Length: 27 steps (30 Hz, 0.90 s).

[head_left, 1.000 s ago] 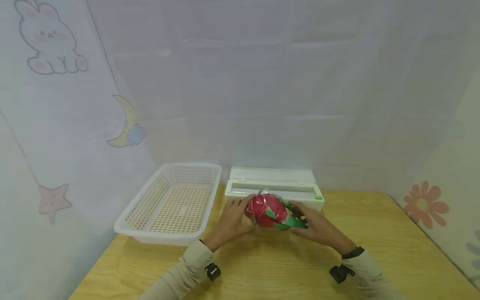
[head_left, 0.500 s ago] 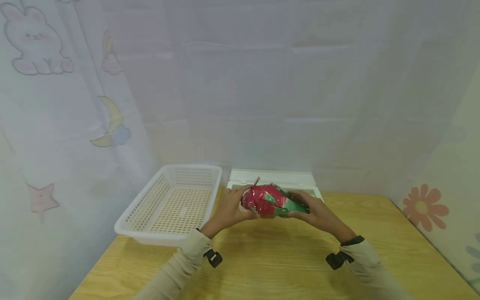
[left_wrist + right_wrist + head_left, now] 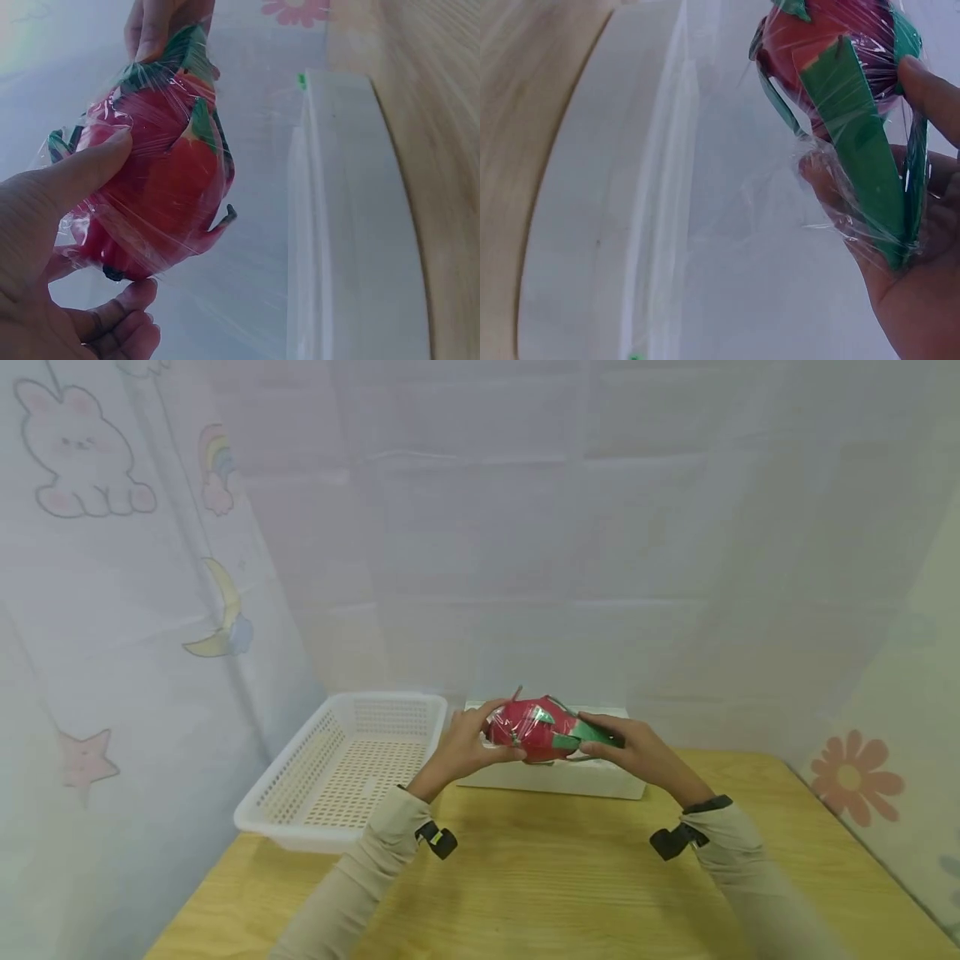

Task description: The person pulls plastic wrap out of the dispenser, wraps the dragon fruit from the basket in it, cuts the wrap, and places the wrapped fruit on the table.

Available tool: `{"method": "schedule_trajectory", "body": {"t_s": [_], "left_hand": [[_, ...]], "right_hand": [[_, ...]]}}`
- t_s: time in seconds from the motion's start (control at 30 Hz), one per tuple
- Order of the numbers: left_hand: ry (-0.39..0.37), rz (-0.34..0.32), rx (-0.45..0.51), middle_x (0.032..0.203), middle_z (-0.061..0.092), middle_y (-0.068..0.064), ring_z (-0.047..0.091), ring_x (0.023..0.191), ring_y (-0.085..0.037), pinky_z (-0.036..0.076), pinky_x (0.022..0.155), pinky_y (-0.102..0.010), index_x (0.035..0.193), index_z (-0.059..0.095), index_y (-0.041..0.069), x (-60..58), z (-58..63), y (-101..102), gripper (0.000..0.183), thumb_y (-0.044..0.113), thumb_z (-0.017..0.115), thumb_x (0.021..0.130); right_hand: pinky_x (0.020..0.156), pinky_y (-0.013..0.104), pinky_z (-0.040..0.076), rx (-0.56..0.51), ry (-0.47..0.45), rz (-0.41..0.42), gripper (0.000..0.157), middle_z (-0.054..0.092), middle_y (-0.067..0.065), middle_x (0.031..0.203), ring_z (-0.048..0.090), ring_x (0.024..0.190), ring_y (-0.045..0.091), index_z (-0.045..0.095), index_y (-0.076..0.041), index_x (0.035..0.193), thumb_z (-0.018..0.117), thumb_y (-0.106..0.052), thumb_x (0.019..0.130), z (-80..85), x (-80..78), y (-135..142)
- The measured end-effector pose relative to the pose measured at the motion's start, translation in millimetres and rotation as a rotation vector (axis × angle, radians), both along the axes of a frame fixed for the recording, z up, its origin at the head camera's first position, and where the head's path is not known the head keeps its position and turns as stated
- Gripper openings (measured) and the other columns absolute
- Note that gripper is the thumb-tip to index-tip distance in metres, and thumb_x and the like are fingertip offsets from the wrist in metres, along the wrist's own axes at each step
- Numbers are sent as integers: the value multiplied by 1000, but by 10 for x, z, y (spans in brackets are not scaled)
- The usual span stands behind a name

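Note:
A red dragon fruit (image 3: 531,728) with green scales, wrapped in clear cling film, is held up between both hands above the table. My left hand (image 3: 467,747) grips its rounded end; in the left wrist view the thumb lies across the film and the fingers curl beneath. At the leafy green end, my right hand (image 3: 636,750) pinches the long scales between thumb and fingers. Creases and shiny folds of cling film (image 3: 840,172) show around the scales in the right wrist view. Behind and below the fruit stands a white cling film dispenser box (image 3: 555,778), partly hidden by it.
To the left of the box sits a white perforated plastic basket (image 3: 281,835) with nothing in it. Both stand on a wooden table (image 3: 540,877). A pale printed cloth (image 3: 480,527) hangs behind and along the sides.
Both hands have lifted the wrapped dragon fruit higher in the head view, with a slight turn of the fruit. The dispenser box's front now shows below it. The basket stays put.

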<state>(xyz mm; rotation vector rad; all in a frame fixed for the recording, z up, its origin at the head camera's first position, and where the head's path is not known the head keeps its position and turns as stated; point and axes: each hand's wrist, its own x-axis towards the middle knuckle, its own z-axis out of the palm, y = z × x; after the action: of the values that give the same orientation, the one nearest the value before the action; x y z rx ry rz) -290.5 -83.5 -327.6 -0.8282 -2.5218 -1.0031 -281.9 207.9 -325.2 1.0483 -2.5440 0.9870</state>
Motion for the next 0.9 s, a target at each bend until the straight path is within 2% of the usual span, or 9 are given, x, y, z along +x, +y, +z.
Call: {"method": "schedule_trajectory", "body": {"t_s": [0.1, 0.23, 0.33, 0.47, 0.6, 0.73, 0.77, 0.9], "left_hand": [[-7, -26, 39, 94, 65, 4, 54, 77, -8, 42, 81, -33, 133, 44, 18, -39, 34, 3, 77, 43, 76, 68], [-27, -67, 94, 98, 66, -1, 58, 72, -9, 49, 68, -26, 134, 43, 14, -73, 71, 11, 76, 38, 76, 70], [-65, -82, 126, 97, 66, -1, 58, 72, -11, 49, 62, -24, 135, 42, 14, -104, 107, 24, 76, 35, 76, 71], [-95, -85, 164, 91, 65, -1, 57, 69, -12, 47, 53, -25, 135, 41, 17, -166, 177, 58, 76, 36, 76, 71], [-109, -93, 211, 91, 66, -1, 59, 72, -11, 49, 58, -25, 137, 39, 20, -214, 253, 86, 77, 35, 77, 71], [-118, -83, 223, 90, 66, 0, 60, 73, -11, 49, 64, -28, 137, 39, 21, -211, 285, 99, 78, 35, 77, 70], [-117, -75, 217, 88, 66, 1, 60, 73, -10, 47, 69, -27, 137, 39, 21, -206, 289, 99, 78, 35, 77, 70], [-94, -86, 226, 89, 67, -2, 61, 73, -10, 47, 72, -30, 137, 40, 19, -191, 314, 109, 77, 33, 77, 71]], "right_hand": [[64, 26, 47, -3, -31, 19, 48, 58, 14, 111, 54, 76, 15, 45, -1, 131, 60, -12, 87, 145, 24, -37], [63, 25, 45, 10, -60, 17, 46, 61, 13, 104, 53, 73, 17, 45, 2, 130, 58, -9, 88, 322, 90, -84], [63, 26, 45, 33, -78, 11, 45, 62, 13, 100, 53, 71, 16, 44, 2, 131, 57, -11, 89, 402, 83, -81], [66, 30, 49, 38, -85, 16, 44, 62, 15, 102, 58, 75, 18, 44, 2, 131, 56, -10, 90, 524, 39, -59], [66, 27, 49, 42, -72, 8, 44, 63, 14, 104, 59, 74, 14, 45, 2, 130, 56, -11, 90, 623, -23, -41], [64, 25, 47, 50, -71, 26, 44, 65, 13, 100, 57, 70, 12, 44, 2, 131, 55, -11, 90, 666, -59, -27], [64, 25, 48, 50, -71, 32, 44, 65, 13, 99, 58, 71, 13, 44, 2, 131, 55, -11, 90, 672, -63, -23], [69, 24, 49, 35, -77, 49, 43, 64, 14, 104, 62, 81, 15, 44, 2, 130, 54, -10, 90, 699, -65, -11]]}}
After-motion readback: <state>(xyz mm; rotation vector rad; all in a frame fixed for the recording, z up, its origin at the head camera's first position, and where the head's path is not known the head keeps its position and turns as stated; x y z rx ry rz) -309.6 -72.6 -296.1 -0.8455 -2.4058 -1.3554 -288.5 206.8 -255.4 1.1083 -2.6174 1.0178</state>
